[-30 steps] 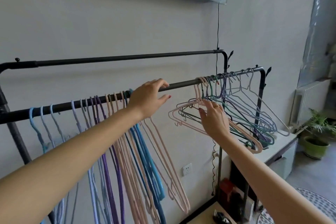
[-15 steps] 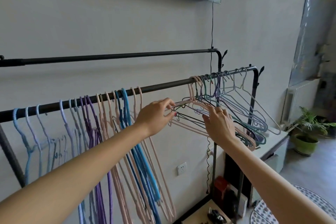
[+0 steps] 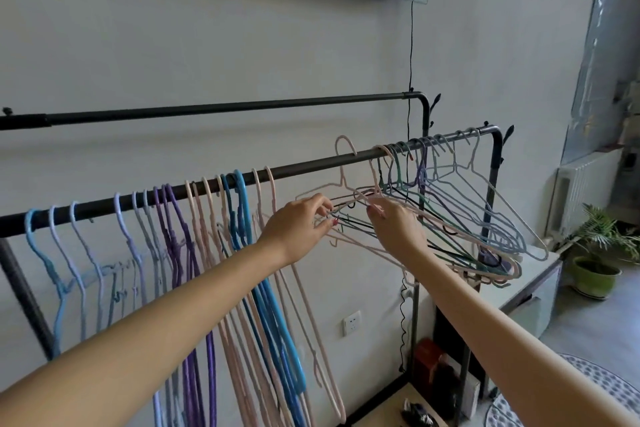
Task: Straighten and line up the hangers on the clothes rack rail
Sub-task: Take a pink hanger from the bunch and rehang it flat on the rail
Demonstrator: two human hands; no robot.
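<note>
The black front rail [image 3: 304,163] carries blue, lilac, purple and pink hangers [image 3: 166,218] hanging straight on its left half. A tangled bunch of hangers [image 3: 467,218] sits skewed on the right end. One pink hanger [image 3: 343,177] is separated from that bunch, and its hook stands raised over the rail. My left hand [image 3: 298,225] pinches the wire ends at the bunch's left tip. My right hand [image 3: 394,225] pinches a pink wire arm just right of it. Which wire each finger holds is hard to tell.
A second black rail [image 3: 242,107] runs behind and higher, with a cable [image 3: 411,45] hanging down the wall beside it. Below right are a white cabinet [image 3: 533,288], a potted plant [image 3: 595,274], a radiator [image 3: 581,191] and a round rug [image 3: 588,388]. A wall outlet [image 3: 352,322] sits low.
My left hand came off the rail and down to the tangled bunch. One pink hanger has been drawn left and up, so its hook now stands over the rail.
</note>
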